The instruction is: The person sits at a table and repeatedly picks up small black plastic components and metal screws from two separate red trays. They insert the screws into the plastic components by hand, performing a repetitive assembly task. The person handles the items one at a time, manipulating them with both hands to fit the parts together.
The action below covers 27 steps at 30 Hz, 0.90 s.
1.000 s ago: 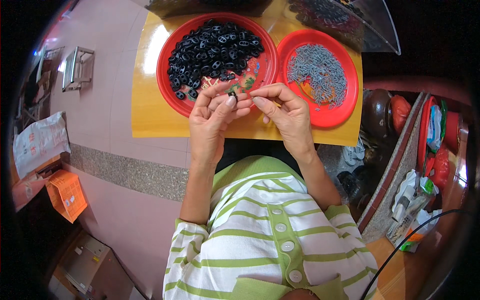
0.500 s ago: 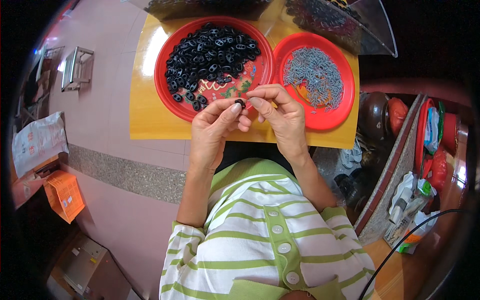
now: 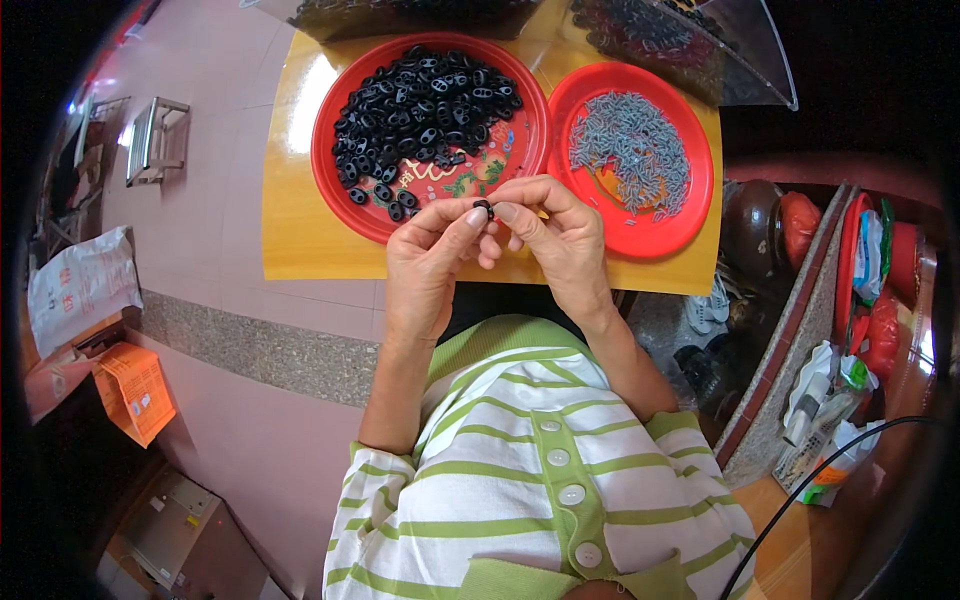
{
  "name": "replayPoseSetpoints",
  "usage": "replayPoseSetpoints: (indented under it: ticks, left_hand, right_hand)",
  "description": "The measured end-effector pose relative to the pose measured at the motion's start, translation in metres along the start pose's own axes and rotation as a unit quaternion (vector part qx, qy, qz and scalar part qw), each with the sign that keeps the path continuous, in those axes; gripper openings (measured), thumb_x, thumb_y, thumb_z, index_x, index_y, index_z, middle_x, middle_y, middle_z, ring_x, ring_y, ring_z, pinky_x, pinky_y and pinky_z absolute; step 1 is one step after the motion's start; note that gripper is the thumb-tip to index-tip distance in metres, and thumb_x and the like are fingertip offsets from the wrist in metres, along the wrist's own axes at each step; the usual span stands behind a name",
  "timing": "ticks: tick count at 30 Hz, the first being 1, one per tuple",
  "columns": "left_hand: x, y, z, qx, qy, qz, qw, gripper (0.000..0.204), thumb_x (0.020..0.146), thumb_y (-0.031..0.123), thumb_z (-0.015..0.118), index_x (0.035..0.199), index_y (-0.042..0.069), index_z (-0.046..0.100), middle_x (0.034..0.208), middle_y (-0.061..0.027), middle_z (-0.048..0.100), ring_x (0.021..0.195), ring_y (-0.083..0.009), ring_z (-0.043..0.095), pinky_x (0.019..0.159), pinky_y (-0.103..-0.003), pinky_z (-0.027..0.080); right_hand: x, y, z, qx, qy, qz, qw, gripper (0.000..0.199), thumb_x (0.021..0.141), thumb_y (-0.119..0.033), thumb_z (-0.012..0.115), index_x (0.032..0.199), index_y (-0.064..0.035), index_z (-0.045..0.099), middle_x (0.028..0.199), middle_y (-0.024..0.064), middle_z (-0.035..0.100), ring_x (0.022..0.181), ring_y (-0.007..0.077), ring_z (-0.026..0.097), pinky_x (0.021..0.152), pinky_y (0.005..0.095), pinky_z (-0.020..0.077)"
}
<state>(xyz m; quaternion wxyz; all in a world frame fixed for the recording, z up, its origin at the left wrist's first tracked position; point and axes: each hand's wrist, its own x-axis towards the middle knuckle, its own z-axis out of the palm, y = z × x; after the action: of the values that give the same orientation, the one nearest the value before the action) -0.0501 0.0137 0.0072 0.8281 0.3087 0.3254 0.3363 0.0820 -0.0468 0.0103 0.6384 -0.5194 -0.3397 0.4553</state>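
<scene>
Both hands are up over the near edge of the yellow desk [image 3: 300, 240], pinched together on one small black oval part [image 3: 484, 208]. The left hand [image 3: 430, 260] has it between thumb and forefinger, and the right hand [image 3: 555, 235] closes in on it from the other side with fingertips narrowed down tight. Whether one of the little grey pins is already going into it is too small to tell.

Just past the hands sit two red plates. The left red plate [image 3: 335, 190] is heaped with the same black parts [image 3: 420, 110], mostly piled on its far and left side, with some bare red showing on the near right. The right red plate [image 3: 695, 200] holds a scatter of grey pins [image 3: 630, 150].

Progress-wise, it looks like loads left: both plates are well stocked, and no separate pile of finished pieces shows anywhere. A clear plastic cover [image 3: 740, 60] sits at the far right corner.
</scene>
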Motion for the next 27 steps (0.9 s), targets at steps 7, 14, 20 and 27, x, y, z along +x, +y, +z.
replayPoseSetpoints:
  ticks: [7,14,20,27]
  left_hand:
    - [0.001,-0.005,0.005,0.001,-0.004,0.013,1.0,0.012,0.088,0.005,0.057,0.094,-0.005,0.061,0.08,-0.0096,0.064,0.064,-0.0114,0.06,0.058,-0.022,0.049]
    - [-0.001,-0.005,0.006,0.021,-0.003,0.011,1.0,0.013,0.088,0.005,0.058,0.095,-0.006,0.061,0.083,-0.011,0.064,0.066,-0.0125,0.061,0.059,-0.023,0.05]
    - [-0.005,-0.004,0.004,0.064,0.003,0.028,0.998,0.013,0.088,0.004,0.057,0.095,-0.006,0.061,0.083,-0.0106,0.064,0.067,-0.0123,0.061,0.06,-0.022,0.05]
    - [-0.009,-0.011,-0.005,0.026,0.013,0.004,1.0,0.012,0.088,0.005,0.057,0.094,-0.005,0.061,0.082,-0.0094,0.064,0.065,-0.0115,0.06,0.057,-0.022,0.049]
  right_hand:
    - [-0.005,0.005,0.002,0.067,0.015,0.001,0.998,0.011,0.089,-0.004,0.058,0.099,-0.0009,0.06,0.084,0.0026,0.063,0.072,0.0062,0.058,0.064,0.0196,0.0472]
    - [-0.006,-0.008,-0.002,-0.043,0.035,-0.011,0.998,0.01,0.088,-0.006,0.059,0.095,0.0,0.061,0.081,0.004,0.064,0.071,0.0074,0.06,0.062,0.0211,0.0483]
    - [-0.004,-0.011,-0.005,-0.158,0.006,-0.044,0.986,0.008,0.088,-0.005,0.058,0.094,0.0004,0.059,0.077,0.0036,0.064,0.07,0.0074,0.061,0.061,0.0218,0.0488]
    - [-0.012,0.0,0.001,-0.099,-0.002,-0.022,0.995,0.007,0.089,-0.005,0.057,0.094,-0.0002,0.059,0.078,0.0038,0.064,0.071,0.0078,0.061,0.062,0.0219,0.0492]
